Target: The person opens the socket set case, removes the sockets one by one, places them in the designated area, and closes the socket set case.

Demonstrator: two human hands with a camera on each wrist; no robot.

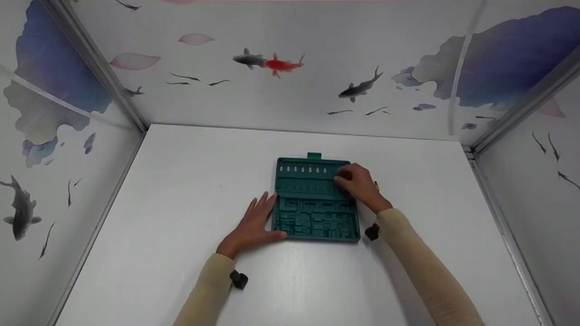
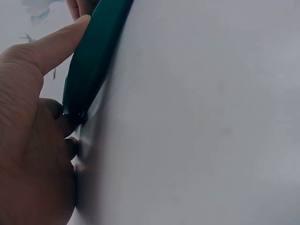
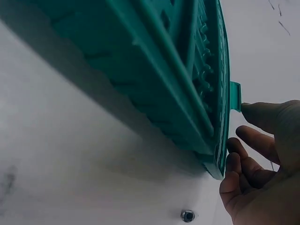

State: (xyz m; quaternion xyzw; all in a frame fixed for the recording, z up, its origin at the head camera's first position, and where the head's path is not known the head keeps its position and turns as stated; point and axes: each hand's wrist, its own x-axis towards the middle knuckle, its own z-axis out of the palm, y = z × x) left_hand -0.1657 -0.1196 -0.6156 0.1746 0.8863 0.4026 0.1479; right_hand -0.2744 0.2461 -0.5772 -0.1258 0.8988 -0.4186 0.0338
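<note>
A green plastic case (image 1: 317,196) lies unfolded on the white table, with moulded recesses in its near half. In its far half, several small pale bits (image 1: 302,169) stand in a row. My left hand (image 1: 253,226) lies along the case's left side, fingers extended, thumb on the near left corner. At the right end of the bit row is my right hand (image 1: 360,181), its fingers bent and fingertips over the far half. In the right wrist view its thumb is by the green latch tab (image 3: 236,96); I cannot tell whether the fingertips hold anything.
A small round metal piece (image 3: 187,215) is on the table to the right of the case. White panels printed with fish and petals (image 1: 281,99) enclose the table (image 1: 181,181) at the back and both sides. A black wrist camera (image 1: 239,279) hangs beside the left sleeve.
</note>
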